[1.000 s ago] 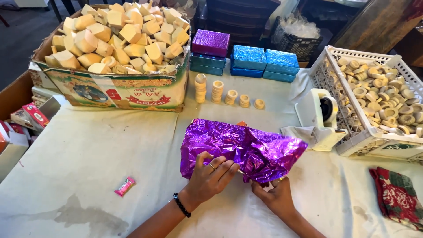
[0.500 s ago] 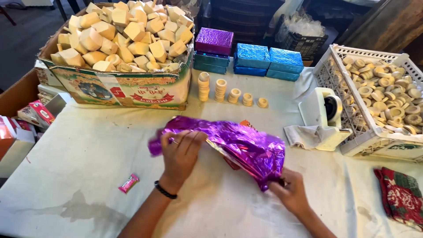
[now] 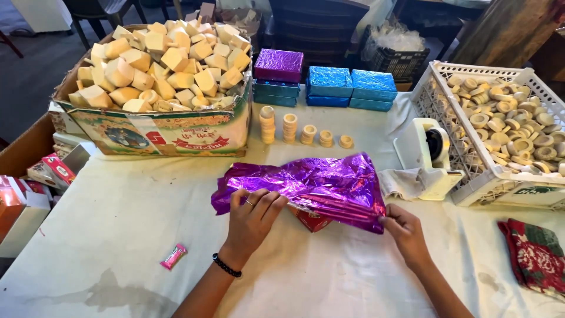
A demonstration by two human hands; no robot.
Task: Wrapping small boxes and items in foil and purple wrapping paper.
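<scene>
Left hand [image 3: 250,221] has its fingers [image 3: 268,203] pressed flat on the near edge of the purple foil sheet [image 3: 306,185], pinning it down rather than clenched around it. Right hand [image 3: 403,227] is pinching the sheet's right corner between thumb and fingertips. The foil lies crumpled in the middle of the bench [image 3: 118,235], draped over a red box [image 3: 312,221] that's only peeking out underneath.

Looks to me like thin foil, so pulling that pinched corner too hard could tear it, and the box might slide out of centre since only one hand is really anchoring things.

Further out: a white tape dispenser [image 3: 426,156] just right of the foil, short stacks of wooden rings [image 3: 288,128] behind it, then wrapped blue and purple packages [image 3: 329,82]. A cardboard box of wooden blocks [image 3: 159,65] sits back left, a white crate of wooden rings [image 3: 506,118] on the right. A small pink wrapper [image 3: 173,257] lies near the left forearm.
</scene>
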